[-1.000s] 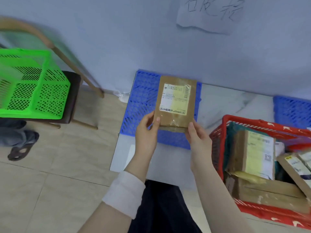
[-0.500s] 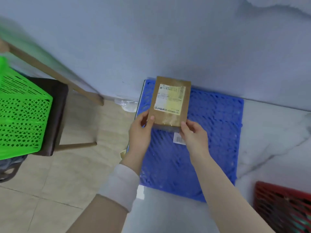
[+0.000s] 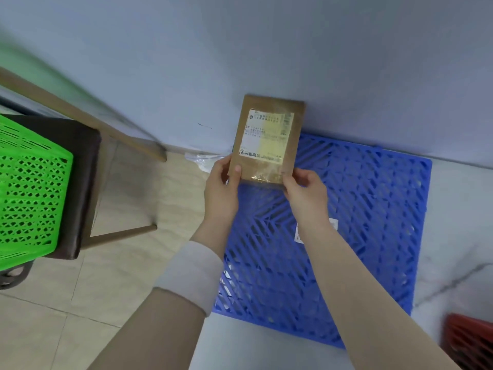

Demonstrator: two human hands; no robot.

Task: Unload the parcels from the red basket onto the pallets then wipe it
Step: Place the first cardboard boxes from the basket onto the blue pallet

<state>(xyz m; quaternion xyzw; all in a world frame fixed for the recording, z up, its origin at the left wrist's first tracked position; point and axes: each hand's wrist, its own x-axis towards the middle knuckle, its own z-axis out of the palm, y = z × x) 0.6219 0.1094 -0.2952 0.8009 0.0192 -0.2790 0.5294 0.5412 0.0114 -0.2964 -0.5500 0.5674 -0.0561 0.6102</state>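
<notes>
A flat brown cardboard parcel (image 3: 268, 140) with a white and yellow label is held upright over the far left corner of the blue plastic pallet (image 3: 373, 209), close to the wall. My left hand (image 3: 221, 190) grips its lower left corner and my right hand (image 3: 306, 196) grips its lower right corner. Only a corner of the red basket (image 3: 469, 343) shows at the bottom right; its contents are out of view. A small white sticker (image 3: 333, 225) lies on the pallet, partly hidden by my right forearm.
The pallet lies on a white marble-patterned surface (image 3: 458, 236) against a pale blue wall. To the left, a green plastic basket (image 3: 29, 193) sits on a dark stool (image 3: 82, 182) on the beige tiled floor. A crumpled clear plastic scrap (image 3: 200, 158) lies at the wall's foot.
Both hands carried the parcel away from the red basket, leftward and forward to the pallet's far left corner. The view swung left, so the basket has nearly left the frame.
</notes>
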